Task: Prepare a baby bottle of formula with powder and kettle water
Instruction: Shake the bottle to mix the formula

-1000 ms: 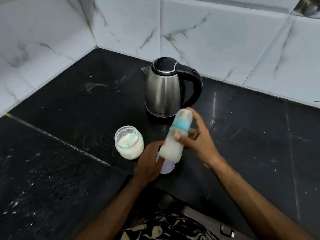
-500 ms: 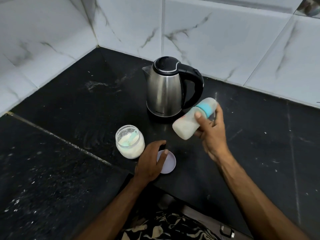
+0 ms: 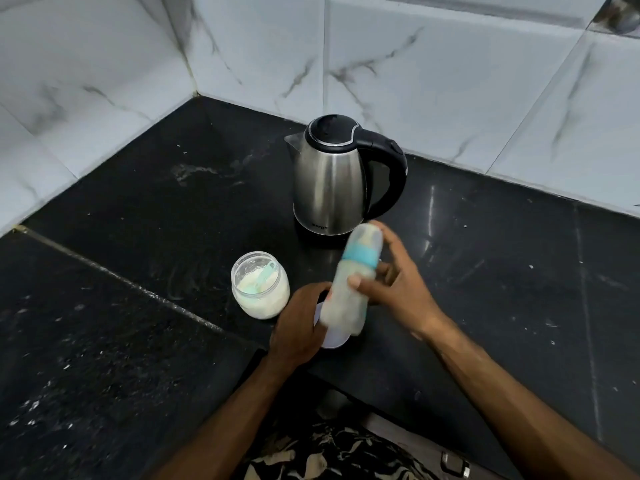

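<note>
Black stone counter [image 3: 502,271] meets marble-tiled walls, with a steel kettle [image 3: 332,188] at the back. Just in front of the kettle, the right hand [image 3: 398,289] grips a capped, milky baby bottle [image 3: 349,289], tilted and blurred. Left of the bottle stands an open powder jar [image 3: 260,285]; the left hand [image 3: 301,327] rests on a pale lid [image 3: 334,339], fingers bent over it.

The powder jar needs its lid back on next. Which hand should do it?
Probably left. The left hand already rests on the lid beside the open jar; the right hand grips the bottle.
</note>
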